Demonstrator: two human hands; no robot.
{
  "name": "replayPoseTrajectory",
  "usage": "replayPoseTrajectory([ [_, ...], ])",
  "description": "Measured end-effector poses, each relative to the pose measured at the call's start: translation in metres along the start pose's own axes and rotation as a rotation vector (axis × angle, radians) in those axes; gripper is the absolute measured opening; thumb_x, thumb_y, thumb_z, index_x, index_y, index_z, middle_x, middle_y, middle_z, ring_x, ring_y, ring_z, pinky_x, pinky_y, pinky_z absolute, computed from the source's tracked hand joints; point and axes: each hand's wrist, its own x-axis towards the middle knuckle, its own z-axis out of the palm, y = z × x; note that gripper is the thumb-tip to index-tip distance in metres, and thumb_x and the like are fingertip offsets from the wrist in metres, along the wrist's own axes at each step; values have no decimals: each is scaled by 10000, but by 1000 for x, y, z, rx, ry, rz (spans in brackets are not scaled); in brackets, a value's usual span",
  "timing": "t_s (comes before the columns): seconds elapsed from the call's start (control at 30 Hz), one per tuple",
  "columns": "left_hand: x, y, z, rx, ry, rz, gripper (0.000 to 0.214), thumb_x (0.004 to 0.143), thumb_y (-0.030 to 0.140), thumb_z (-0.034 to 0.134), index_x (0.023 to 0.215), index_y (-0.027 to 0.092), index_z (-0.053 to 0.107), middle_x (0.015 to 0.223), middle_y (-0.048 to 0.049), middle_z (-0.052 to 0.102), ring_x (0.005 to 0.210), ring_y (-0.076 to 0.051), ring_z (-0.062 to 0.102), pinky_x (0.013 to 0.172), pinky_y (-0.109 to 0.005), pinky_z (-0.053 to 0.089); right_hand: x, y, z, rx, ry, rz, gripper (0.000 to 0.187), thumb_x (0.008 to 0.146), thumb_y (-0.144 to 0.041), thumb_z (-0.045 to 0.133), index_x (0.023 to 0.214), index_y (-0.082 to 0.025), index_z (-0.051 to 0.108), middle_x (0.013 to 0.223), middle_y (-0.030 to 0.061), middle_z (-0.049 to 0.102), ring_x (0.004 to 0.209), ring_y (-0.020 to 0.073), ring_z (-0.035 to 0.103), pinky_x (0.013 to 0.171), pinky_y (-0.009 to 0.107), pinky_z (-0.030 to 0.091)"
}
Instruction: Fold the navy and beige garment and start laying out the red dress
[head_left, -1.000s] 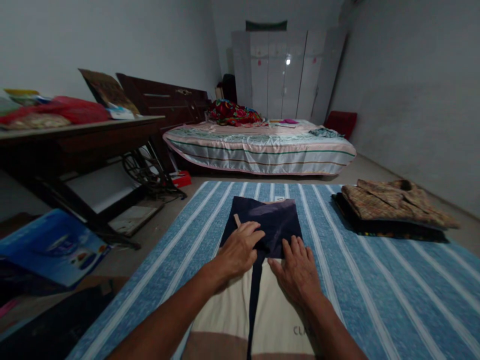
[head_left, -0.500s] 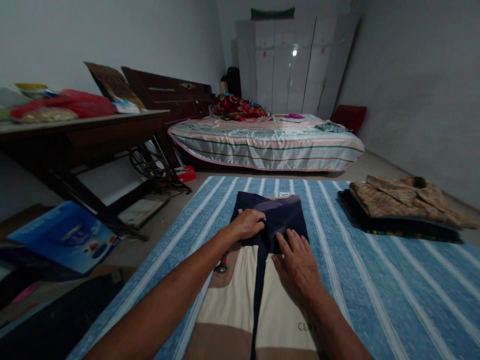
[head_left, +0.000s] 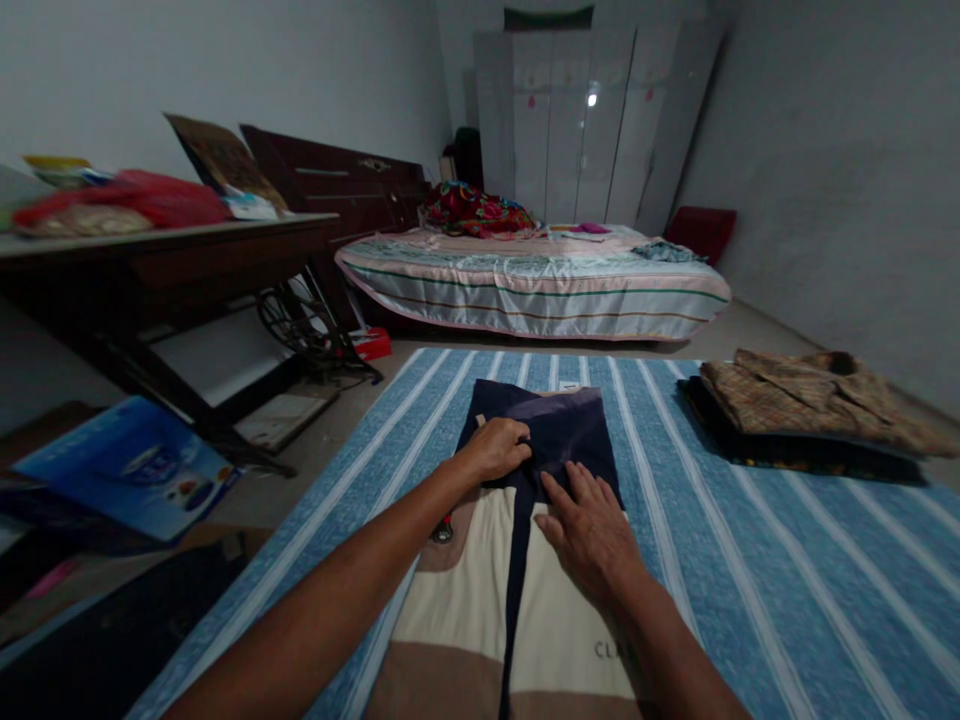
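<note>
A garment (head_left: 456,610) in navy, cream and brown lies lengthwise on the blue striped bed cover, its navy end away from me. Dark lettering shows on its cream right side, partly covered by my right forearm. My left hand (head_left: 496,448) has its fingers curled on the navy part, gripping the cloth near the centre. Just right of it, my right hand (head_left: 590,515) rests with fingers stretched out across the border of navy and cream. A small pale label shows at the garment's far edge.
Folded clothes (head_left: 817,405), a checked brown piece uppermost, lie on the striped cover (head_left: 750,560) at right. Beyond stands another bed (head_left: 540,285) before grey wardrobes (head_left: 570,130). A table with an iron treadle base (head_left: 225,240) and a blue box (head_left: 135,470) are at left.
My right hand has shifted slightly left and down over the cloth. The left hand keeps its grip in about the same place.
</note>
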Motion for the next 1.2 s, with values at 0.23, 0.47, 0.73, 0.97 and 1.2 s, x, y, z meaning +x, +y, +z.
replayPoseTrajectory([
  [0.23,7,-3,3,-31,28,-58,198,713,201,550,804,155,720,737,-31,697,722,-174,632,630,-235,419,0,0,-2,20,-5,-11,502,919,-458,446,1377,-254,464,1462,182,373,1366,340,296,1084,496,243],
  [0.47,11,-7,4,-74,38,-92,204,693,176,563,818,145,722,749,-19,705,730,-166,639,645,-223,437,1,1,0,-3,-41,-16,522,921,-501,422,1386,-266,455,1479,186,342,1375,352,270,1081,502,238],
  [0.73,-5,-3,2,-81,20,-16,195,704,147,555,833,149,701,774,-22,688,740,-163,632,677,-229,448,1,0,-1,-1,-38,-13,515,925,-499,420,1385,-271,456,1481,170,346,1374,346,275,1079,501,237],
  [0.97,-40,-7,10,36,14,190,167,841,235,542,907,150,671,1091,-97,657,993,-201,628,879,-290,484,1,0,-1,4,-28,-9,511,924,-496,421,1380,-269,463,1479,175,348,1367,349,288,1080,499,236],
  [1.2,-67,-8,25,120,97,239,228,875,245,539,1043,135,648,1261,-156,590,1209,-252,530,1045,-385,415,1,-1,-3,7,-17,-15,494,920,-475,432,1356,-246,484,1460,186,374,1363,346,301,1077,494,248],
])
